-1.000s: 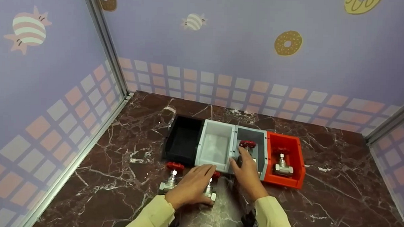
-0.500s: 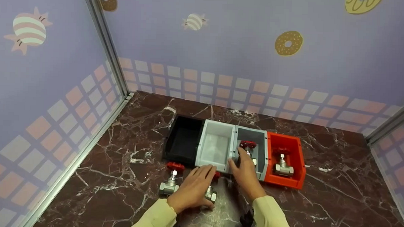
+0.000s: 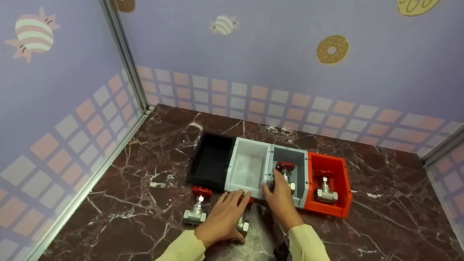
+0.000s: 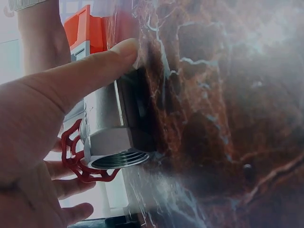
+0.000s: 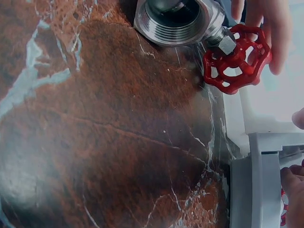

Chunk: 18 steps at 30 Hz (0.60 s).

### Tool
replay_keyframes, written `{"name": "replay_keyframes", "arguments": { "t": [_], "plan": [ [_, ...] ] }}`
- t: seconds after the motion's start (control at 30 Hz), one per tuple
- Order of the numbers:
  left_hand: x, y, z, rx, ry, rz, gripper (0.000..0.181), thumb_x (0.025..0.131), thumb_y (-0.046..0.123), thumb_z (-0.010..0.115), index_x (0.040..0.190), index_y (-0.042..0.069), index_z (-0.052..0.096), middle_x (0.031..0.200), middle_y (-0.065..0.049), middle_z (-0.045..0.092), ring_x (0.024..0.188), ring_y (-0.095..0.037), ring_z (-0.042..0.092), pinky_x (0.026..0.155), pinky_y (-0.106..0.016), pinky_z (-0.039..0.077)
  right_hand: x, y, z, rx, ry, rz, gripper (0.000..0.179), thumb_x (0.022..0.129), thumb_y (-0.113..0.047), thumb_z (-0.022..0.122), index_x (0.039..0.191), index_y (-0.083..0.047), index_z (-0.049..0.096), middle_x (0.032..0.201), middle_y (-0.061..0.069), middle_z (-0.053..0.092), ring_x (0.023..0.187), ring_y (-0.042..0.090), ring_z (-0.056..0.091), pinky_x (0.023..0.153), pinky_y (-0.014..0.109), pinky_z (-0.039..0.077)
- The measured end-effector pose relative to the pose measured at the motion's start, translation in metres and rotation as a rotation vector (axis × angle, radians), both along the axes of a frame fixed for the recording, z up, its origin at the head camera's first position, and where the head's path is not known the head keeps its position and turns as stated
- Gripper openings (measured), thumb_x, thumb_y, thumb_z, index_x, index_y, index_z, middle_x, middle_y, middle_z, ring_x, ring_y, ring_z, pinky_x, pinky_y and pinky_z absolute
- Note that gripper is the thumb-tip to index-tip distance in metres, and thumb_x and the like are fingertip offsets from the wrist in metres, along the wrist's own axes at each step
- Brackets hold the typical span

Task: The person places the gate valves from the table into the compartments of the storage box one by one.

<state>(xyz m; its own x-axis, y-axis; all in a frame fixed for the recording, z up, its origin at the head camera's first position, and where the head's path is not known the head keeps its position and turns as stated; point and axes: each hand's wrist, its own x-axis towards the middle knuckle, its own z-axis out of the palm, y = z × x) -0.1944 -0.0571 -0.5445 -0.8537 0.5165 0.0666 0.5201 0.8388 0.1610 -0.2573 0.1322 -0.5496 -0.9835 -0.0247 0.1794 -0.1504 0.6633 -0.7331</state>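
My left hand (image 3: 223,219) is spread round a silver gate valve (image 4: 111,142) lying on the table, its thumb along the valve body and its fingers beside the red handwheel (image 5: 237,61). The hand covers much of this valve in the head view. My right hand (image 3: 282,202) reaches over the front of the grey bin (image 3: 298,158), fingers inside beside another gate valve (image 3: 285,167) and thumb apart near the dividing wall. Part of that valve's body is hidden by the fingers. A third gate valve (image 3: 195,214) lies left of my left hand.
The grey bin stands in a row with a black bin (image 3: 211,158), a white bin (image 3: 250,166) and an orange bin (image 3: 344,188). Inside the orange one is a gate valve (image 3: 325,193). Patterned walls (image 3: 258,50) close off the marble table (image 3: 136,204) behind and at the sides.
My left hand has shifted slightly right, and more of the red handwheel shows between its fingers. My right hand has barely moved, drawing back a little from the valve in the grey bin.
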Motion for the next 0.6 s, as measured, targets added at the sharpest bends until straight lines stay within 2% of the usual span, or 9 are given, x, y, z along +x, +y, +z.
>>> {"name": "replay_keyframes", "arguments": {
  "t": [0.33,0.6],
  "plan": [
    [0.0000,0.0045,-0.0002,-0.042,0.027,0.016,0.123,0.052,0.057,0.089,0.150,0.012,0.030,0.147,-0.014,0.040,0.135,-0.030,0.041,0.112,-0.048,0.034,-0.0008,-0.0048,-0.0008,-0.003,0.018,-0.003,0.064,0.092,-0.020,0.064,0.142,0.010,0.037,0.147,0.030,0.039,0.138,0.042,0.037,0.113,0.053,0.031],
    [-0.0007,0.0045,-0.0023,-0.014,0.052,-0.010,0.117,0.052,0.055,0.090,0.146,0.011,0.036,0.144,-0.013,0.043,0.132,-0.030,0.043,0.110,-0.051,0.035,-0.0030,-0.0052,0.0018,-0.010,-0.096,-0.001,0.070,0.094,-0.025,0.061,0.148,0.006,0.030,0.153,0.026,0.031,0.143,0.040,0.030,0.114,0.053,0.028]
  ]
}}
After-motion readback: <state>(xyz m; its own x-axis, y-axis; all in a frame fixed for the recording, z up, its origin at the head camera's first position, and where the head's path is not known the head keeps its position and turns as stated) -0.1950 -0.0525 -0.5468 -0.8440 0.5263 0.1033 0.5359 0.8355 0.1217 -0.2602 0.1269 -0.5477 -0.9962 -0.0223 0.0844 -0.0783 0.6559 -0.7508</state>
